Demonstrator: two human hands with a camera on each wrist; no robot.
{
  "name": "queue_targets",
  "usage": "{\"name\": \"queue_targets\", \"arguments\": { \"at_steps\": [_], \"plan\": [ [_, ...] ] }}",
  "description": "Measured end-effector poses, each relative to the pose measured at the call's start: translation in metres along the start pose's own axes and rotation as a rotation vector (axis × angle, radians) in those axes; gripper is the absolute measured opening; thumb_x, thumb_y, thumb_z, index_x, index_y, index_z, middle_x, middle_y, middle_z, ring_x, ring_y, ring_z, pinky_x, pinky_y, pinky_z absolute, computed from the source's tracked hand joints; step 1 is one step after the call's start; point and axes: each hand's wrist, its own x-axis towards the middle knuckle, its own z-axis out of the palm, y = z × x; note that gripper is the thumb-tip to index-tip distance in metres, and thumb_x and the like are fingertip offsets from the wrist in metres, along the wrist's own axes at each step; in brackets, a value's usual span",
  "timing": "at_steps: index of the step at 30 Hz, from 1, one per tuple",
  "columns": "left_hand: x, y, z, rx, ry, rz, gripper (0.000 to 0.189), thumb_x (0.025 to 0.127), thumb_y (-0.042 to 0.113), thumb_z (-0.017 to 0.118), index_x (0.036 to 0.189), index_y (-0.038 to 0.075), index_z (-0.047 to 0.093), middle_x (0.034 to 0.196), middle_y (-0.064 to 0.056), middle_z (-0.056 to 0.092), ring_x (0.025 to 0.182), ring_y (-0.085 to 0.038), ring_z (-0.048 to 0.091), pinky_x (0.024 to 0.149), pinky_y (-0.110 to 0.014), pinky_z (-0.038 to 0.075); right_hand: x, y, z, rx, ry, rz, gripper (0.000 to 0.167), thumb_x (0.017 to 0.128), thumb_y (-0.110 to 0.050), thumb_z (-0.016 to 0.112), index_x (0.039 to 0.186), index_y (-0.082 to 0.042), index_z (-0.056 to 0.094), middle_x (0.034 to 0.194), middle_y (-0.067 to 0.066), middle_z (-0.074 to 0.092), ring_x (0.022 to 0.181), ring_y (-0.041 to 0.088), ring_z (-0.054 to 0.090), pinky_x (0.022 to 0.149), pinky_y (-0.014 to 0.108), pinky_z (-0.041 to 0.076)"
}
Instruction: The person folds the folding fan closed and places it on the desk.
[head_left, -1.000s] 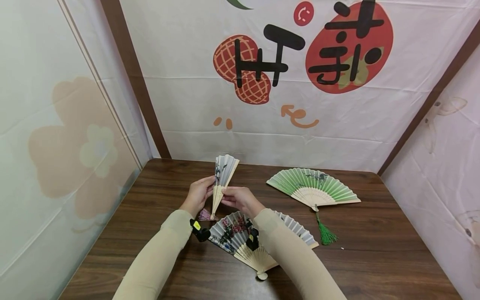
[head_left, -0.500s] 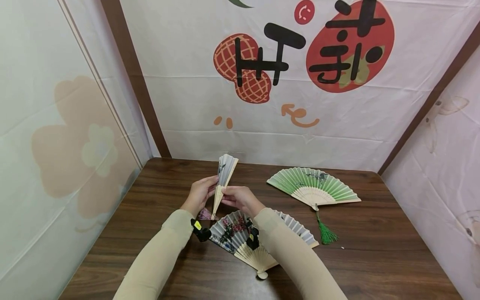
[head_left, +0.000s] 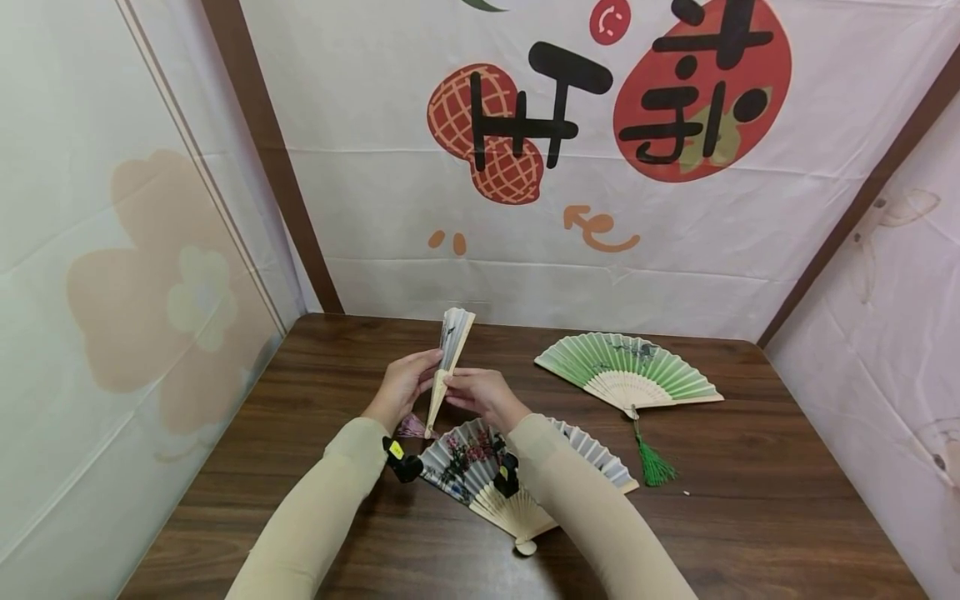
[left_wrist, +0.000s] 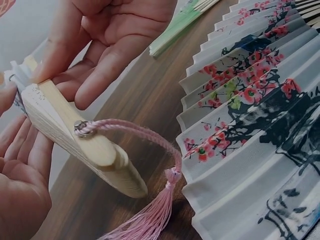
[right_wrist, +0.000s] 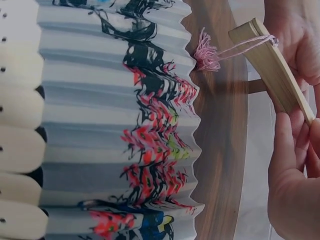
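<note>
A nearly folded hand fan with pale ribs stands tilted above the back left of the table. My left hand holds its left side, and my right hand pinches its right outer rib between thumb and fingers. From the pivot end hangs a pink tassel, clear in the left wrist view. Just below my hands a white fan with pink blossoms lies spread on the table, partly hidden by my right forearm. Ribs at the held fan's pivot end sit stacked together in the right wrist view.
A spread green fan with a green tassel lies at the back right of the brown wooden table. A printed cloth wall rises behind the table's back edge. A small white speck lies right of the green tassel.
The held fan has narrowed step by step, its left side drawn toward the right outer rib. My left hand has shifted slightly right; my right hand has stayed almost still.
</note>
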Motion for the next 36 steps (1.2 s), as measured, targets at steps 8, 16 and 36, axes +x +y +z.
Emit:
{"name": "queue_targets", "arguments": {
  "at_steps": [8, 16, 36],
  "plan": [
    [-0.0001, 0.0001, 0.0013, 0.016, 0.02, -0.008, 0.051, 0.094, 0.026, 0.07, 0.133, -0.004, 0.058, 0.091, 0.008, 0.073, 0.085, -0.004, 0.069, 0.079, -0.017, 0.059, -0.001, -0.0013, 0.0007, 0.006, 0.022, -0.007, 0.032, 0.093, -0.002, 0.068, 0.124, 0.005, 0.066, 0.084, 0.002, 0.073, 0.071, 0.009, 0.069, 0.084, 0.03, 0.062],
    [-0.0019, 0.0009, 0.0041, 0.094, 0.082, -0.002, 0.047, 0.094, 0.025, 0.07, 0.13, -0.004, 0.061, 0.094, 0.004, 0.071, 0.083, -0.002, 0.067, 0.076, -0.017, 0.059, -0.0032, -0.0011, -0.001, -0.008, 0.02, -0.027, 0.03, 0.09, -0.002, 0.07, 0.12, 0.005, 0.068, 0.09, 0.007, 0.076, 0.073, 0.01, 0.07, 0.086, 0.033, 0.062],
    [-0.0042, -0.0012, 0.0058, 0.076, 0.179, 0.1, 0.04, 0.094, 0.018, 0.069, 0.125, -0.007, 0.064, 0.095, 0.002, 0.071, 0.081, -0.001, 0.065, 0.075, -0.016, 0.058, 0.0013, 0.0019, 0.0003, 0.007, 0.081, -0.035, 0.026, 0.09, -0.001, 0.07, 0.116, 0.004, 0.07, 0.085, 0.004, 0.074, 0.074, 0.01, 0.07, 0.087, 0.035, 0.062]
  ]
}}
